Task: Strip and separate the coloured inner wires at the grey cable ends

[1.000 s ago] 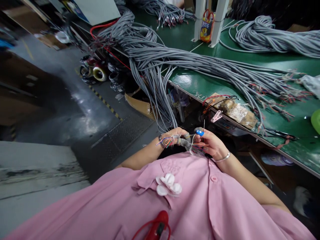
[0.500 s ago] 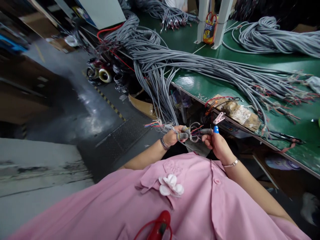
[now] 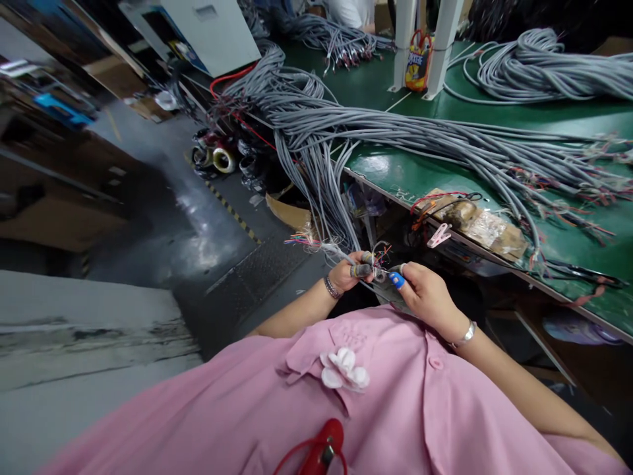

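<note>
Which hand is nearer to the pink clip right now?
Right. The right hand is just below the pink clip in the view; the left hand is farther off, below and to its left.

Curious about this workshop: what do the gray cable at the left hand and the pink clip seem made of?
Gray cable: probably matte plastic sheathing, since colored wires emerge from its end; they're too fine to judge. Pink clip: likely smooth plastic, evenly colored.
</note>
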A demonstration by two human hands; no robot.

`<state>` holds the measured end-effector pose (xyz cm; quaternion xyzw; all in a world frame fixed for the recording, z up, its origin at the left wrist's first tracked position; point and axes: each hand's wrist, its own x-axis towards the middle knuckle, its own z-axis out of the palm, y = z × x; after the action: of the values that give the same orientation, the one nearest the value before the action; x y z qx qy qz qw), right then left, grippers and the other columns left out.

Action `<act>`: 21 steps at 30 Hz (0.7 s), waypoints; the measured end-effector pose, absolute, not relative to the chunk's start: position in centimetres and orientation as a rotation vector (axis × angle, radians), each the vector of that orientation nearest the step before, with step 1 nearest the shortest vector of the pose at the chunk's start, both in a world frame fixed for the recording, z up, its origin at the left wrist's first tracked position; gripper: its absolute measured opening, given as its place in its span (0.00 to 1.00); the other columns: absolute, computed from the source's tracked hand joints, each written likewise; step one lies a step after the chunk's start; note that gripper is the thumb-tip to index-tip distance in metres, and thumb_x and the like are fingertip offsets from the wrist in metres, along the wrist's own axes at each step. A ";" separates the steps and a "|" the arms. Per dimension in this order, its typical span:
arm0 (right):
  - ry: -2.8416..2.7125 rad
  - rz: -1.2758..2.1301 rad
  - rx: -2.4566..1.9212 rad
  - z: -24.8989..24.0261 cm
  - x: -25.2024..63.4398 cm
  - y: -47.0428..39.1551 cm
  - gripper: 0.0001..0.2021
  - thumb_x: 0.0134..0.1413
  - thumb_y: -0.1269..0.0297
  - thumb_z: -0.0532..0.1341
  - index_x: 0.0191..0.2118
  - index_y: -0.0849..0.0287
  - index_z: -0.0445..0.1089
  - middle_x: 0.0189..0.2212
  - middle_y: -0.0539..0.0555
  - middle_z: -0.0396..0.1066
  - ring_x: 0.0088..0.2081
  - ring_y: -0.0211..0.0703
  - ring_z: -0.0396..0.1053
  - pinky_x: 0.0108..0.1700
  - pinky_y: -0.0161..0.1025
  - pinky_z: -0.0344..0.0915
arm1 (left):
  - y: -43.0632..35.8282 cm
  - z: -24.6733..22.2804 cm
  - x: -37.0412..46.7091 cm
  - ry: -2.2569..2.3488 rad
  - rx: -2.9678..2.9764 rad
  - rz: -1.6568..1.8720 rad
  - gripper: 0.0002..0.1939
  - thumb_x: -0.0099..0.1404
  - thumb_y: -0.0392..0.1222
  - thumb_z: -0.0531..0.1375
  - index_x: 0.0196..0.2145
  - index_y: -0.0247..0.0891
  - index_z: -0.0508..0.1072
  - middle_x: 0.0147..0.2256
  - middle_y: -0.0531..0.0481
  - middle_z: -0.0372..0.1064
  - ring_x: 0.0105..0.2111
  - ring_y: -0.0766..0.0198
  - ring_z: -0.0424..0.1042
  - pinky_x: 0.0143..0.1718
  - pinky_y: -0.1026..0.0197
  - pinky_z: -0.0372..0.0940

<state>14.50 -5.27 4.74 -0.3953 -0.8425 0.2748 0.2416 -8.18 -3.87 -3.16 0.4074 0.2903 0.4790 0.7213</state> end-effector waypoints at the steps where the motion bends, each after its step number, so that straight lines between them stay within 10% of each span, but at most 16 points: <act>1: -2.323 0.713 -1.075 4.9 14.4 -5.3 0.13 0.66 0.61 0.53 0.29 0.57 0.63 0.27 0.52 0.63 0.28 0.40 0.58 0.32 0.38 0.54 | -3.9 -3.0 -8.2 0.645 0.917 1.051 0.21 0.48 0.53 0.72 0.25 0.32 0.72 0.19 0.50 0.68 0.20 0.68 0.66 0.26 0.64 0.58; 21: -2.302 0.853 -0.974 4.7 12.6 -4.6 0.15 0.65 0.60 0.54 0.26 0.57 0.59 0.24 0.50 0.61 0.26 0.38 0.56 0.30 0.37 0.51 | -3.7 -3.7 -8.8 0.604 0.939 0.980 0.26 0.40 0.61 0.71 0.19 0.32 0.72 0.18 0.49 0.64 0.19 0.67 0.63 0.23 0.62 0.57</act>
<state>12.56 -4.64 4.74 -0.3573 -0.8445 0.3128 0.2475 -8.80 -3.70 -3.68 0.4274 0.2748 0.4461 0.7368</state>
